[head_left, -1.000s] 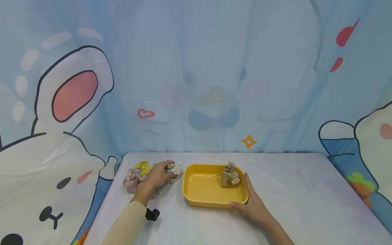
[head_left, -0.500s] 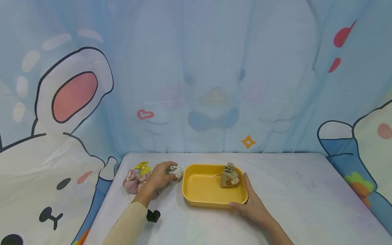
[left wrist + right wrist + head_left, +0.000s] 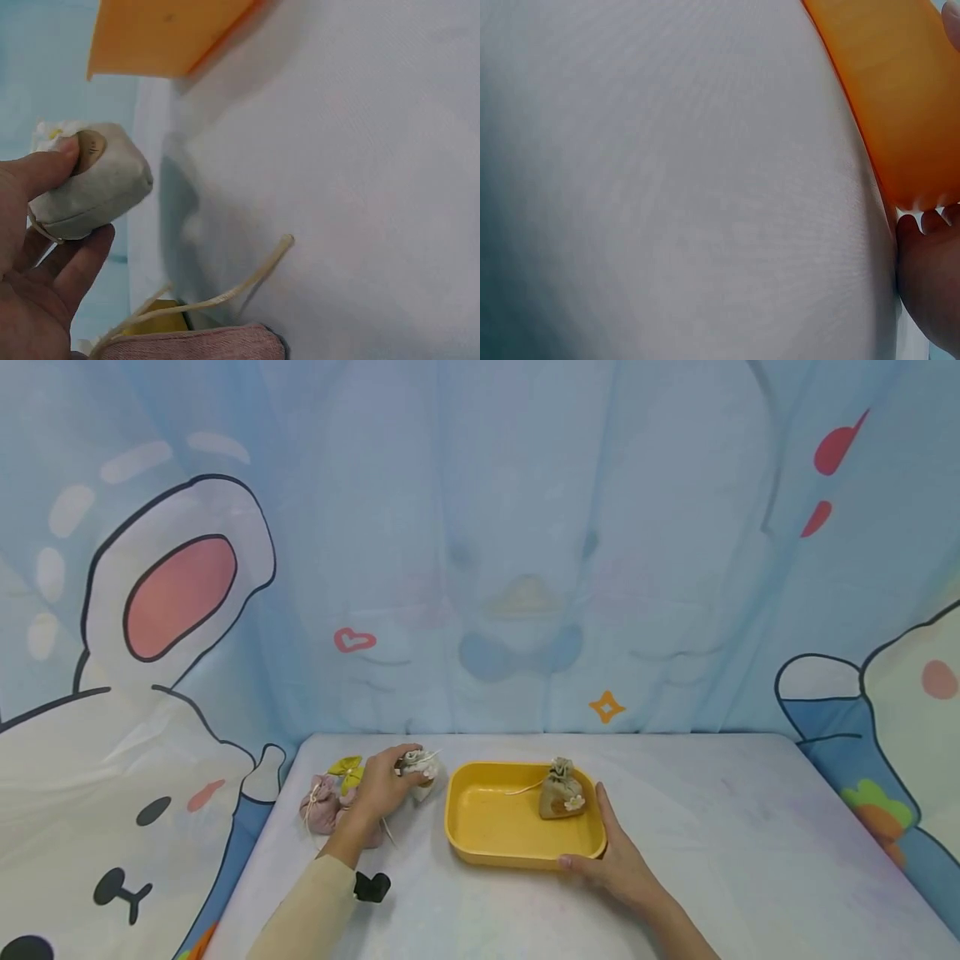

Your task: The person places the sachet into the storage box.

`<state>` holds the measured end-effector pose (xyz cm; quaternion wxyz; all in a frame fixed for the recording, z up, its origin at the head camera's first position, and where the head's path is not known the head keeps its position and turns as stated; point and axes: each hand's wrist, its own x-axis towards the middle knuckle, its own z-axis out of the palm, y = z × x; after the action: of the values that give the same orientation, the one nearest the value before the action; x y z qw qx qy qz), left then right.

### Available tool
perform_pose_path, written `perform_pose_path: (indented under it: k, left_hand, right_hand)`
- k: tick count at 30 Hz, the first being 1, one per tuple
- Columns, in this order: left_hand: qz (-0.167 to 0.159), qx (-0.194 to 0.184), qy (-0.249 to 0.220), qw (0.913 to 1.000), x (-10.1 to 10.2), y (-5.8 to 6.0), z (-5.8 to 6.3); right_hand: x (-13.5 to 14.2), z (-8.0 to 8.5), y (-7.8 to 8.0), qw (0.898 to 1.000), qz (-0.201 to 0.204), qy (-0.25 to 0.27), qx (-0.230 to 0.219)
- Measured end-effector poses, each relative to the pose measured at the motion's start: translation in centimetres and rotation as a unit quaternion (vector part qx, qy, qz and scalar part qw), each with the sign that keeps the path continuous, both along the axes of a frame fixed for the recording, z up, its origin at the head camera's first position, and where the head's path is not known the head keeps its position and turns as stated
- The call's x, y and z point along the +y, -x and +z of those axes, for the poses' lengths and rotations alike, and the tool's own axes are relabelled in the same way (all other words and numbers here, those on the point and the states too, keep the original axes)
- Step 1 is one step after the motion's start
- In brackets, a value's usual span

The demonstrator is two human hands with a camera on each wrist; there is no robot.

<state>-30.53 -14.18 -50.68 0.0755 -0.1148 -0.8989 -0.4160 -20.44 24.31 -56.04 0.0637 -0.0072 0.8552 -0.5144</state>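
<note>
My left hand [image 3: 381, 789] holds a pale grey drawstring pouch [image 3: 420, 770] to the left of the yellow tray. In the left wrist view the thumb lies on a round tag on this pouch [image 3: 105, 184], fingers on its other side, and the pouch is raised over the white cloth. My right hand [image 3: 622, 867] grips the right end of the yellow tray [image 3: 491, 839], thumb at the front rim and fingers along the side. Inside the tray, toward the right, stands a beige drawstring pouch [image 3: 561, 797] with a white flower, its cord trailing left.
Pink drawstring pouches [image 3: 321, 806] and a yellow bow-shaped piece [image 3: 348, 772] are grouped at the left, partly behind the left forearm. A black heart-shaped piece [image 3: 372, 887] shows beside the left sleeve. A printed curtain [image 3: 525, 568] hangs behind the table.
My left hand has taken up the grey pouch from the table and shifted it slightly up and left. The right hand and the tray have stayed in place.
</note>
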Motion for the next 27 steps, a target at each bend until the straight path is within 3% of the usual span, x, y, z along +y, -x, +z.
perform_pose_path:
  k: [4,12,27]
  left_hand:
    - [-0.01,0.014,-0.031,0.9994,0.1,0.0,0.6]
    - [-0.05,0.002,-0.077,0.9957,1.1,-0.3,2.0]
    - [-0.113,0.003,-0.07,0.9911,4.2,-0.5,3.2]
  right_hand:
    - [0.0,0.0,0.0,1.0,0.002,0.0,0.003]
    - [0.0,0.1,0.0,1.0,0.002,0.015,0.001]
    - [0.1,0.0,0.0,1.0,0.002,0.01,-0.001]
